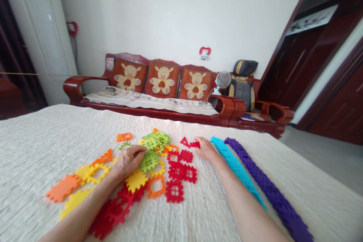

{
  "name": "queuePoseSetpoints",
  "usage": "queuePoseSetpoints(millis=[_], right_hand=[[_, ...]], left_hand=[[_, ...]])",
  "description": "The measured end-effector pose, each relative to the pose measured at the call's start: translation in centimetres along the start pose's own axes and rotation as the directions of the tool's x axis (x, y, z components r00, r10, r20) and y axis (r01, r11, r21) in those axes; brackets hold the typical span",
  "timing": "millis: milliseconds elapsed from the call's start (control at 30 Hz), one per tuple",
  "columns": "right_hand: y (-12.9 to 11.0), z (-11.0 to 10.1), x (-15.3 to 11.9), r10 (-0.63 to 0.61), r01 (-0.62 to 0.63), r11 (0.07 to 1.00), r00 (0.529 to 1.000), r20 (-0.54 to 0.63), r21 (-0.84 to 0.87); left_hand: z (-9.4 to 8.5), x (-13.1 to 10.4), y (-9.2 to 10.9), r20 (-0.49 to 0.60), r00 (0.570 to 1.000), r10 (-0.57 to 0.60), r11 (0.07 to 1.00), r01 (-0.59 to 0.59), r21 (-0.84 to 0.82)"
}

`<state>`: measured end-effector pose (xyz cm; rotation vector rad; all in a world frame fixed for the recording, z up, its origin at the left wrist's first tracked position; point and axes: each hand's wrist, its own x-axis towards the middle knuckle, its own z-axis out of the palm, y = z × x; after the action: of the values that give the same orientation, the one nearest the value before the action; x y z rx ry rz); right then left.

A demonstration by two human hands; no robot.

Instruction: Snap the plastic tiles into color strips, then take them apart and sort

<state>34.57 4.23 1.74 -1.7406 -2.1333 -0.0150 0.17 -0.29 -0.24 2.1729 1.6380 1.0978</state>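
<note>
My left hand (131, 160) rests among the loose plastic pieces, its fingers together at the edge of a green square (149, 161); whether it grips that piece is hidden. Just below it lies a yellow square (136, 180). My right hand (202, 148) is at a red triangular piece (195, 144), thumb and fingertips closed at its right end. Red window squares (174, 191) lie between my forearms, beside an orange frame (155, 186). Green pieces (155, 140) are heaped beyond my left hand. More red pieces (116, 211) lie partly under my left forearm.
On the right of the cloth-covered surface (210, 211) lie a long turquoise row (239, 170) and a purple row (266, 185) of pieces. Orange (64, 188) and yellow pieces (75, 201) lie at left. A wooden sofa (159, 108) stands beyond the far edge.
</note>
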Motion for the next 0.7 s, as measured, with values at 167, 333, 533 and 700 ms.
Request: queuePoseSetpoints(millis=[167, 333, 533, 700], right_hand=[[-0.5, -0.8, 0.6, -0.052, 0.061, 0.996, 0.989, 0.138, -0.063], [-0.9, -1.7, 1.0, -0.094, 0.127, 0.982, 0.969, 0.228, -0.137], [2.0, -3.8, 2.6, -0.06, 0.103, 0.973, 0.978, 0.2, -0.209], [4.5, -3.0, 3.1, -0.001, 0.042, 0.969, 0.986, 0.167, -0.244]], left_hand=[[-0.1, 0.0, 0.2, -0.005, 1.0, -0.006, 1.0, 0.006, -0.003], [-0.3, 0.0, 0.7, -0.009, 0.999, -0.033, 0.999, 0.033, -0.016], [-0.3, -0.1, 0.6, -0.019, 0.999, -0.035, 0.999, 0.034, -0.031], [-0.4, -0.1, 0.6, -0.032, 0.999, -0.015, 1.0, 0.014, -0.011]])
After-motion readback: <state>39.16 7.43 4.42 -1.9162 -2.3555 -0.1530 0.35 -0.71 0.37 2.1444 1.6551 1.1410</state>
